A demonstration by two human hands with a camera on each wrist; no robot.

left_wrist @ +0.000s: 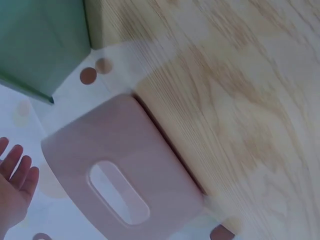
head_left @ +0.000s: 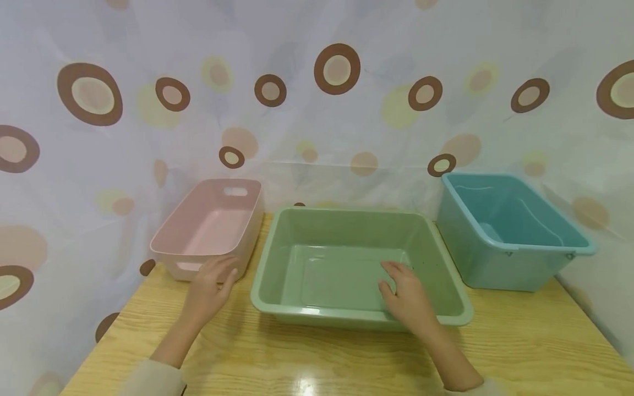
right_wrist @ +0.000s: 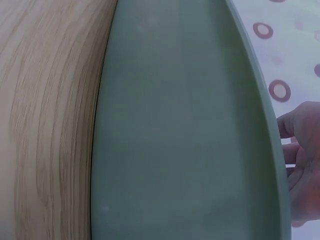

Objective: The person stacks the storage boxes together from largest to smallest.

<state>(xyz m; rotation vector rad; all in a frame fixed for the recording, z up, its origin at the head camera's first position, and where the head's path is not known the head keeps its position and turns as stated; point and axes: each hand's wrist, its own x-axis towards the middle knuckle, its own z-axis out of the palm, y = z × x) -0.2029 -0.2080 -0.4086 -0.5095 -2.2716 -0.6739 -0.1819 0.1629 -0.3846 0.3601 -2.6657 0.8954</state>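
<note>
A shallow green basin [head_left: 327, 283] stands in the middle of the wooden table. Over its front rim reaches my right hand [head_left: 407, 300], fingers loosely bent and nothing held. In the right wrist view that hand [right_wrist: 306, 160] shows at the right edge, beyond the rim of the basin [right_wrist: 175, 125]. My left hand [head_left: 207, 292] hovers in front of a pink basket [head_left: 250, 234], its relaxed fingers overlapping the basket's front corner in the head view. From the left wrist, the basket's end wall with its oval handle hole [left_wrist: 119, 192] is seen, the hand's fingers [left_wrist: 20, 172] apart from it.
To the right stands a deeper blue bin [head_left: 505, 269], angled beside the basin. A pale cloth with brown ringed dots [head_left: 337, 126] hangs behind and at both sides. Bare wood grain of the table [head_left: 307, 363] shows along the front.
</note>
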